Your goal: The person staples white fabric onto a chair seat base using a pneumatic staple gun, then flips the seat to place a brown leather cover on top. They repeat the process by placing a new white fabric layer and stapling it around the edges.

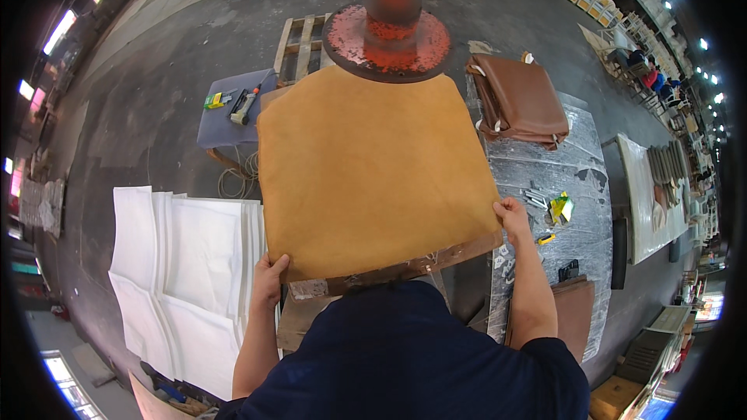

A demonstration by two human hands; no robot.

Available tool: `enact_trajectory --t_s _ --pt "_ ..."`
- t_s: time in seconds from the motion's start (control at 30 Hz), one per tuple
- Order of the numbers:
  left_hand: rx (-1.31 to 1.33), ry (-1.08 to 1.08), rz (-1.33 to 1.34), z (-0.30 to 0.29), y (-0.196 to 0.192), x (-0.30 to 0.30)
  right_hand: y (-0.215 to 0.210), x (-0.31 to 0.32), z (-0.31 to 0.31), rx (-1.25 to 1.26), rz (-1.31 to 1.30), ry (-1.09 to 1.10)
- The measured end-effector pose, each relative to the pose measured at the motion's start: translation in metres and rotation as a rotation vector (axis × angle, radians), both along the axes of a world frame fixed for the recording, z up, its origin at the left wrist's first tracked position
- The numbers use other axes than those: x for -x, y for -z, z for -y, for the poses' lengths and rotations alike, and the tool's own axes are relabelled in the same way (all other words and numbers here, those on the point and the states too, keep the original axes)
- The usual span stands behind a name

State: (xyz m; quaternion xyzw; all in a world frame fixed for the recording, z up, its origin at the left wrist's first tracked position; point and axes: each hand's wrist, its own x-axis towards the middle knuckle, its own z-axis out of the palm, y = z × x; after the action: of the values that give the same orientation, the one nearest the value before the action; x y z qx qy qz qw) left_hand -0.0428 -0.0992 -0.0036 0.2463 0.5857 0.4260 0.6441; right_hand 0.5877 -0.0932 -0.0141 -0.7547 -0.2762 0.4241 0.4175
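While both hands grip its near corners, left hand (270,278) and right hand (513,216) clamped on the edge, the tan sheet (366,163) lies spread over a board (405,268), far edge under the red press (387,37); covering looks unfinished.

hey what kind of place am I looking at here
Probably an upholstery or furniture workshop: both hands hold a tan seat cushion under a red press disc, beside stacked brown cushions and white foam sheets.

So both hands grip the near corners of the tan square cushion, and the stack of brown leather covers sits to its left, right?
Not quite. In the head view the stack of brown leather covers sits to the right of the tan square cushion. The left hand and right hand do grip its near corners.
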Motion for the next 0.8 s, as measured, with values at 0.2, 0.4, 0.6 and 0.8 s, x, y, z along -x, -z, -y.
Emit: enact_trajectory --t_s 0.2,0.4,0.6,0.8 --pt "-0.014 0.015 -0.005 -0.009 0.002 -0.001 0.006 -0.003 0.012 -0.071 -0.099 0.068" --pt "0.009 0.068 -0.075 -0.009 0.004 0.004 0.004 0.006 0.013 -0.056 -0.151 0.102" --pt "-0.016 0.078 -0.003 -0.011 0.006 -0.003 0.006 -0.005 0.012 -0.039 -0.118 0.084" --pt "-0.008 0.202 -0.083 -0.017 -0.006 0.003 0.006 -0.003 0.014 -0.013 -0.114 0.05"
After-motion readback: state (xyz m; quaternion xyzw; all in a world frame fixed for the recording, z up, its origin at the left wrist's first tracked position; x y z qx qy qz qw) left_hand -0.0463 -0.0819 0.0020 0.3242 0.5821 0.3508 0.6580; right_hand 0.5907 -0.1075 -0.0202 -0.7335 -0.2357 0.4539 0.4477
